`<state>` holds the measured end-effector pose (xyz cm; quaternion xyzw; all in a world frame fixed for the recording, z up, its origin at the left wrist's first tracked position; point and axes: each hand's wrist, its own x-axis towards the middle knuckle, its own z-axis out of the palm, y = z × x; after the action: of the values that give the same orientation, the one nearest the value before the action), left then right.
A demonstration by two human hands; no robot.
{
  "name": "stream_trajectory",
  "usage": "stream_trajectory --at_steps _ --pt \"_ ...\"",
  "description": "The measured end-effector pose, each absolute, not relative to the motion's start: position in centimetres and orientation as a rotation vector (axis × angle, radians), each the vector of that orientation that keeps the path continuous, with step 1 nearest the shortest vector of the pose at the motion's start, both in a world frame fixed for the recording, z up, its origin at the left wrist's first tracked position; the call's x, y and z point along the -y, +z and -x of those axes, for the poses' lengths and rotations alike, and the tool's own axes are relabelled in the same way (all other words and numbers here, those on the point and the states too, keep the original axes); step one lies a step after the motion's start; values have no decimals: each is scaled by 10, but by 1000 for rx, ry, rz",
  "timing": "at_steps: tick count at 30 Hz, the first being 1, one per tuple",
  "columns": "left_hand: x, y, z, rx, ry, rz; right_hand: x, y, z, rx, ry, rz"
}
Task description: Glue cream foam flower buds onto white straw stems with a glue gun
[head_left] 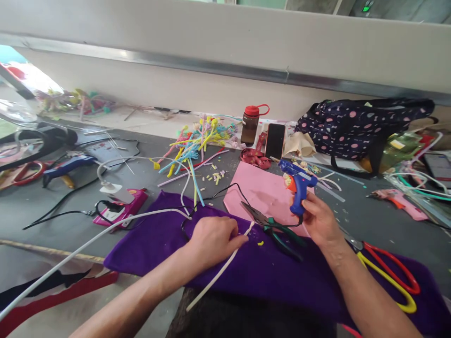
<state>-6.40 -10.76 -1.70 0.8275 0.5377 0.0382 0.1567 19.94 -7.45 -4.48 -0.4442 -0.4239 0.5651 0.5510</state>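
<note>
My left hand is closed, thumb against fingers, on a cream pipe cleaner. The stem's upper tip is bent or twisted and pokes out past the thumb, while its tail slants down to the left over the purple cloth. My right hand grips the lower handle of a blue glue gun, whose nozzle points up and left above a pink sheet. Between my hands lie green-handled pliers, jaws toward the upper left, partly over the sheet. The right fingers are partly hidden behind the handle.
Red-and-yellow scissors lie by my right forearm. A pink power strip with cables sits left. Behind are a pipe-cleaner pile, a bottle, a phone and a patterned bag. Another blue glue gun rests far left.
</note>
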Motion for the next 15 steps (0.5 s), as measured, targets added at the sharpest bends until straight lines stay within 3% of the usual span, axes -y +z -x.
stream_trajectory --at_steps 7,15 --pt "116 -32 57 -1485 133 -2288 74 -42 -202 981 1329 990" --pt "95 -24 63 -1067 653 -1222 73 -44 -202 977 1330 1064"
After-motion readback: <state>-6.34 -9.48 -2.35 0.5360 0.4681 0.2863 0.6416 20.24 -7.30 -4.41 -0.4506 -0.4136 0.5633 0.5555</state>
